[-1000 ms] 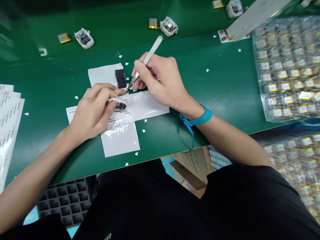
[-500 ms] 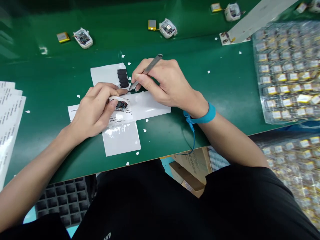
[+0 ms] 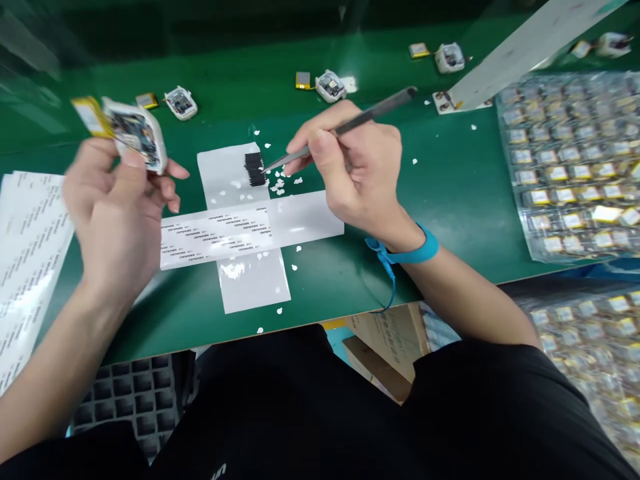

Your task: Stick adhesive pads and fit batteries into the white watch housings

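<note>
head view | from above | facing forward, down | near green workbench (image 3: 450, 187)

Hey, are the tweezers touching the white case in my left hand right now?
Apart. In the head view, white paper and green table show between the tweezers and white case.

- White post (image 3: 525, 53), far right: leans, footplate (image 3: 441, 104) screwed to green table (image 3: 450, 180).
- Clear tray (image 3: 537, 256) on table, right: rows of yellow-edged packs (image 3: 570, 154).
- Second clear tray (image 3: 583, 340), near right, below table level; similar packs.
- Black grid tray (image 3: 133, 385), near left, under table edge.
- Cardboard box (image 3: 395, 337), near centre, also under.
</note>
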`<state>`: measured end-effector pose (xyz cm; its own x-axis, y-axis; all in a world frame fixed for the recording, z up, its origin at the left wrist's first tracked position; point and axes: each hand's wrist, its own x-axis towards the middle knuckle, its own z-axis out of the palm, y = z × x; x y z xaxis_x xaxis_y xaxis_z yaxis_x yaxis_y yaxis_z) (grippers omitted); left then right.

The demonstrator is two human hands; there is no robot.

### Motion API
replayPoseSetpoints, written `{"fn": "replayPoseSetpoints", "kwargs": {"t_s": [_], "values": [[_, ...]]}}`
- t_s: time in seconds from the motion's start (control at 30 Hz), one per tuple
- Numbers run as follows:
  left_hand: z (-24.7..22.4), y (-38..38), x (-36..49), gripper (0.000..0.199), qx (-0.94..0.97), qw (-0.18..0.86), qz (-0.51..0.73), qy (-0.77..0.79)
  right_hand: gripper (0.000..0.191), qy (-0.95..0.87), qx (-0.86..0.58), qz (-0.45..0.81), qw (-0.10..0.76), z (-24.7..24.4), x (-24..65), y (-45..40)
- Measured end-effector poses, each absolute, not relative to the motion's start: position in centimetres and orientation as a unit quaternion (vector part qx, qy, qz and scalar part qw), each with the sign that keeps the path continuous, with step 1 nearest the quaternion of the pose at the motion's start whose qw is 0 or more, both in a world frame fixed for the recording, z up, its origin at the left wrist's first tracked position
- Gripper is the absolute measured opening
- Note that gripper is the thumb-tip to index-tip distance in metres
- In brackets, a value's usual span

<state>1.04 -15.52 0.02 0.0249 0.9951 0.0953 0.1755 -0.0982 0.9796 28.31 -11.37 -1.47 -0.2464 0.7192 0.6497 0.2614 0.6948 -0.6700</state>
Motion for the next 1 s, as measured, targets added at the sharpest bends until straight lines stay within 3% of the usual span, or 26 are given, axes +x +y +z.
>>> {"fn": "replayPoseSetpoints", "kwargs": {"t_s": [0.17, 0.33, 0.53, 0.73, 1.0], "values": [[-1.2, -14.4, 1.1, 0.012, 0.448, 0.563, 0.459, 0.521, 0.034, -0.823, -0.232, 0.096, 0.509, -0.7, 28.3, -12.9], [-1.8, -16.1, 3.1, 0.013, 0.428, 0.535, 0.49, 0.539, 0.01, -0.902, -0.133, -0.007, 0.411, -0.4, 28.7, -14.7], [-1.3, -17.0, 3.6, 0.002, 0.383, 0.622, 0.474, 0.492, 0.013, -0.927, -0.136, -0.012, 0.349, -0.8, 29.0, -15.1], [-0.9, -17.2, 4.0, 0.002, 0.39, 0.631, 0.46, 0.488, 0.012, -0.918, -0.144, -0.006, 0.369, 0.0, 29.3, -15.2], [-1.0, -18.1, 5.0, 0.029, 0.381, 0.557, 0.522, 0.522, 0.016, -0.894, -0.123, -0.073, 0.425, -1.0, 27.6, -15.9]]}}
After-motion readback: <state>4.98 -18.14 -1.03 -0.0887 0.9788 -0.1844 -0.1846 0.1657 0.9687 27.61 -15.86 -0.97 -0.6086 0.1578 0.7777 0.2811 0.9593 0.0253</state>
